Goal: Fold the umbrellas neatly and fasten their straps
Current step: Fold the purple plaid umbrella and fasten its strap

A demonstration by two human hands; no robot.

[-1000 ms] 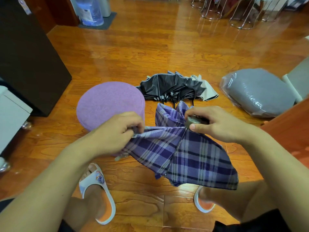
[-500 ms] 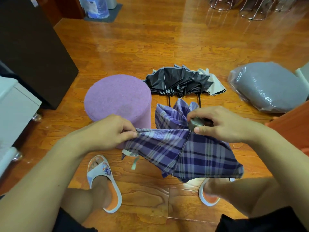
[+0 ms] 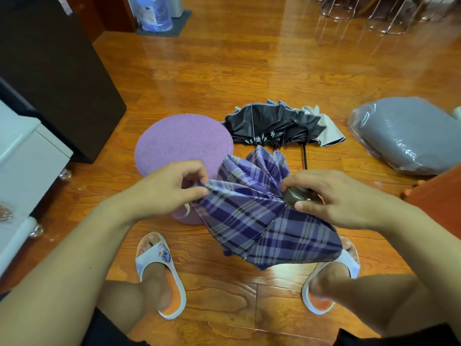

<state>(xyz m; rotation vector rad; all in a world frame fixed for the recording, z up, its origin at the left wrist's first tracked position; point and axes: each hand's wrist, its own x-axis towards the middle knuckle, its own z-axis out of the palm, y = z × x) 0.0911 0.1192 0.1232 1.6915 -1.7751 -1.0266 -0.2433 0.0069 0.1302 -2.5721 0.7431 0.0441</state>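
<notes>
A purple plaid umbrella (image 3: 262, 221) hangs collapsed and loosely bunched between my hands above the floor. My left hand (image 3: 169, 188) pinches a fold of its fabric at the left edge. My right hand (image 3: 331, 198) grips the grey metal cap (image 3: 295, 196) at the umbrella's tip. A pale strap (image 3: 186, 211) dangles under my left hand. A second umbrella, black with a pale outer side (image 3: 279, 126), lies unfolded on the floor further away, its shaft pointing toward me.
A round purple stool (image 3: 179, 141) stands just behind my left hand. A grey cushion in plastic wrap (image 3: 409, 136) lies at the right. A dark cabinet (image 3: 50, 71) and white furniture (image 3: 22, 156) line the left. My sandalled feet (image 3: 159, 270) rest on the wooden floor.
My left hand shifted slightly left and now pinches a fabric fold, pulling it taut. My right hand kept hold of the cap. The camera tilted down a little.
</notes>
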